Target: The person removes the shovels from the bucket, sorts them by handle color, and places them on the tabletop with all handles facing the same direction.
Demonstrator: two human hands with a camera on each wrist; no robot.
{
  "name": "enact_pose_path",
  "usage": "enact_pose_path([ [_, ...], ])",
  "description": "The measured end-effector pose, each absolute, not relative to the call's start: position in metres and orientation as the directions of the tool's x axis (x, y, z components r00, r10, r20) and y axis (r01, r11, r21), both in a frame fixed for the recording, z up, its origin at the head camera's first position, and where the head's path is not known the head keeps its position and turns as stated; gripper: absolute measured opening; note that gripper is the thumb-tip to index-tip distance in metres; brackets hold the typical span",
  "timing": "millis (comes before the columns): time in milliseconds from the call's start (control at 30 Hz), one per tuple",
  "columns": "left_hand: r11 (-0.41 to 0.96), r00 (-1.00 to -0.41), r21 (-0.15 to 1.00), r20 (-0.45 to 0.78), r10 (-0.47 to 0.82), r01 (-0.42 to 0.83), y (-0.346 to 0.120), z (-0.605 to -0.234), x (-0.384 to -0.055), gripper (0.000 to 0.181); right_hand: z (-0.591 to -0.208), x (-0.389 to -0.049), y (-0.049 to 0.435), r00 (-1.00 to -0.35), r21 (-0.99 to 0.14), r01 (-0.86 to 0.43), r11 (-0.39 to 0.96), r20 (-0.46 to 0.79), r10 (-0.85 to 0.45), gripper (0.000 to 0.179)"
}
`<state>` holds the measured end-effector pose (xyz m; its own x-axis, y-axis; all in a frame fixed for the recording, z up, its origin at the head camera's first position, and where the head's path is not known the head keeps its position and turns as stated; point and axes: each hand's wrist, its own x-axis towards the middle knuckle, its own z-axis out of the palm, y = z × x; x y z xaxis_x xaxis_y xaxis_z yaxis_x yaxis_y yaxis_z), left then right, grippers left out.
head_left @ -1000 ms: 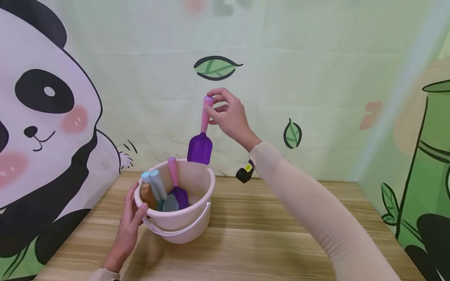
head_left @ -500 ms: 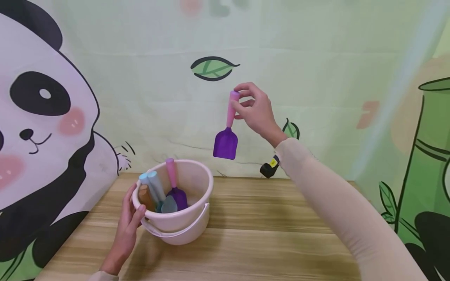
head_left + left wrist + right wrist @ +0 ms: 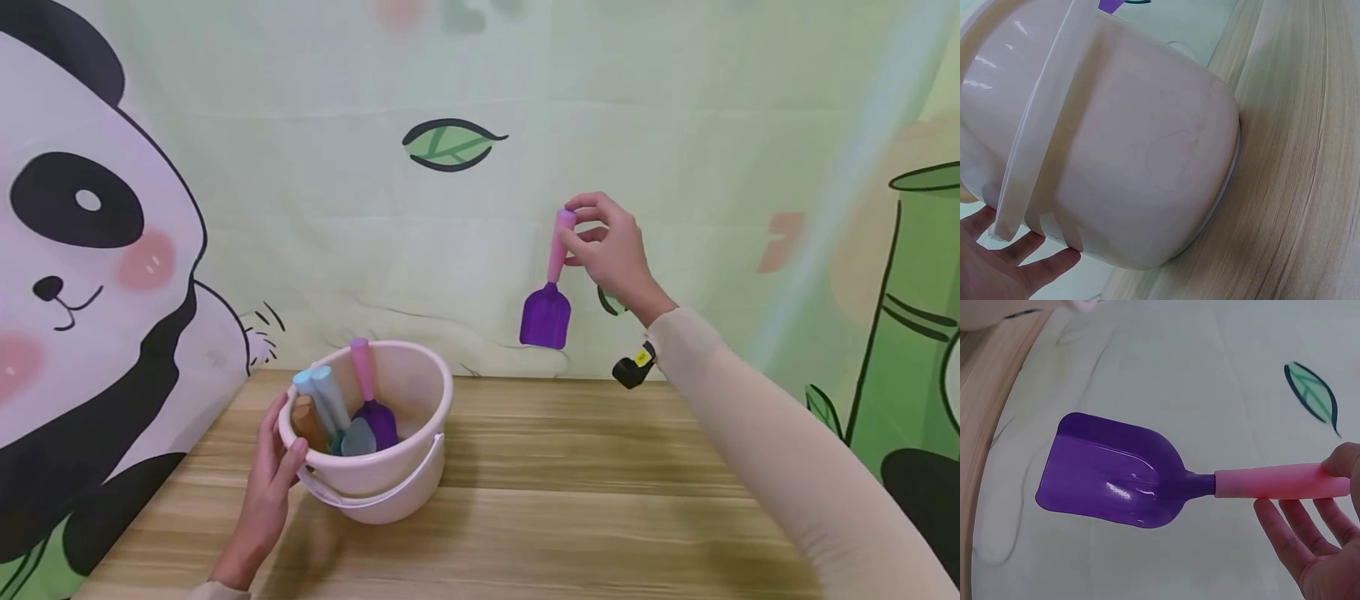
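A toy shovel (image 3: 546,318) with a purple blade and pink handle hangs blade down above the table, to the right of the bucket. My right hand (image 3: 611,254) pinches its handle near the top between thumb and fingers, as the right wrist view also shows. My left hand (image 3: 272,479) holds the pale pink bucket (image 3: 397,504) at its left side, thumb at the rim and fingers against the outer wall. Inside lean a second purple shovel (image 3: 363,373), two light blue handles (image 3: 330,396), a grey-blue blade (image 3: 359,437) and brown pieces (image 3: 309,423).
The bucket stands on a wood-grain table (image 3: 570,500), its white carrying handle (image 3: 397,493) folded down at the front. Behind the table hangs a pale green backdrop (image 3: 337,200) printed with a panda, leaves and bamboo. A black device (image 3: 633,368) sits at my right wrist.
My right hand has carried the shovel from over the bucket's rim out to the right. My left hand keeps its hold on the bucket, which stays in place.
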<state>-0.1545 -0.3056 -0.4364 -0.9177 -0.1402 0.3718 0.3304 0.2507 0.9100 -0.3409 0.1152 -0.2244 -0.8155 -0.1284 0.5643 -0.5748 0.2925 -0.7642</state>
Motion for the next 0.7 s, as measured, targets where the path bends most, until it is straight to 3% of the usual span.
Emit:
enact_pose_path([
  [700,0.272,-0.925,0.915,0.348,-0.152,0.299,-0.307,-0.436,-0.156,0.062,-0.269,-0.342,0.217,-0.857,-0.758,-0.484,0.437,0.511,-0.065,0.037],
])
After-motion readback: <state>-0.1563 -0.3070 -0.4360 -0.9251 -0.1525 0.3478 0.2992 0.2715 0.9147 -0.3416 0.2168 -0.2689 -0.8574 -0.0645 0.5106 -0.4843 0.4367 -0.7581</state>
